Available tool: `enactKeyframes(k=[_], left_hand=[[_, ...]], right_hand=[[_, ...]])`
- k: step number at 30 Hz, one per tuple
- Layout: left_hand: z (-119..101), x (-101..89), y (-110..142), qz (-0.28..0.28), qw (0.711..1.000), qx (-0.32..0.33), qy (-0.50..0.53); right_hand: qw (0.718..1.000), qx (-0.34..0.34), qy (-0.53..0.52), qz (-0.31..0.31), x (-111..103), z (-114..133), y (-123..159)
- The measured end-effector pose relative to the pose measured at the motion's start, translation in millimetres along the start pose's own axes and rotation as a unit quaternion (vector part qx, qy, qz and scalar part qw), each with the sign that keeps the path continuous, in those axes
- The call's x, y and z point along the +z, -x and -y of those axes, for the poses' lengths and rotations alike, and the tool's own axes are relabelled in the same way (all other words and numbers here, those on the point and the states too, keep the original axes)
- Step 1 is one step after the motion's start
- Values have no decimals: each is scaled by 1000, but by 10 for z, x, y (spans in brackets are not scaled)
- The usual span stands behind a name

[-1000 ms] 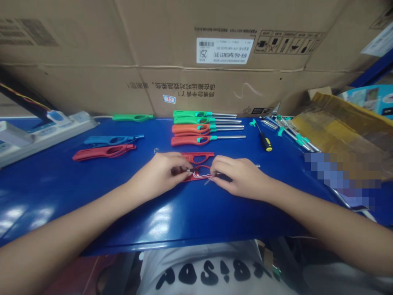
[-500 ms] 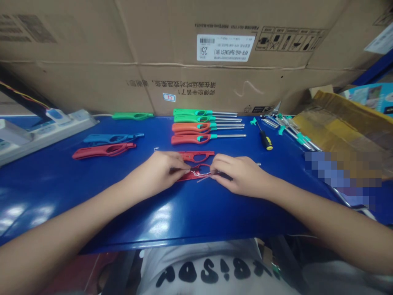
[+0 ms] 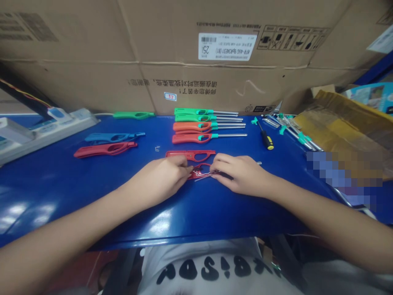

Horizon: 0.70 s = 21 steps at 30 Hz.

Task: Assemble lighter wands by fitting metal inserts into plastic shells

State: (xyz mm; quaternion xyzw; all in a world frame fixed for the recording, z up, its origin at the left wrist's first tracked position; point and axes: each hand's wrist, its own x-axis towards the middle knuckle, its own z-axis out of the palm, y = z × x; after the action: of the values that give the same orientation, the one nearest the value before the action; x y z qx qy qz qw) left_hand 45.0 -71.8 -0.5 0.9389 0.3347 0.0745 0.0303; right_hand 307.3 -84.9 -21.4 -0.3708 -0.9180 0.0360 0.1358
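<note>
An opened red lighter casing half (image 3: 194,176) lies on the blue table between my hands, with thin white wires and small dark parts inside it. My left hand (image 3: 166,174) is closed at its left end, fingertips pinched together over the casing and hiding what is under them. My right hand (image 3: 238,172) pinches the front end of the same casing half, and a thin metal rod tip pokes out beyond the hand. A second red casing half (image 3: 178,154) rests just behind, partly covered by my left fingers. Several tiny screws (image 3: 157,148) lie to its left.
Assembled lighters with metal tubes (image 3: 196,138) are lined up behind the hands. Blue (image 3: 107,137), red (image 3: 104,150) and green (image 3: 133,115) casings lie left, near a power strip (image 3: 52,129). Rightward are a screwdriver (image 3: 267,139), loose metal tubes (image 3: 299,137) and a taped carton (image 3: 344,131).
My left hand has turned and drawn back slightly, uncovering the tiny screws and the left end of the rear casing half. My right hand stays nearly in place.
</note>
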Motion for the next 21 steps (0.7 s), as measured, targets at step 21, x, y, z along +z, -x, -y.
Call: enactKeyframes(k=[21], left_hand=[[-31,237,-8,-74,984,35,158]], right_hand=[[984,76,-151,-48,61,-31,-21]])
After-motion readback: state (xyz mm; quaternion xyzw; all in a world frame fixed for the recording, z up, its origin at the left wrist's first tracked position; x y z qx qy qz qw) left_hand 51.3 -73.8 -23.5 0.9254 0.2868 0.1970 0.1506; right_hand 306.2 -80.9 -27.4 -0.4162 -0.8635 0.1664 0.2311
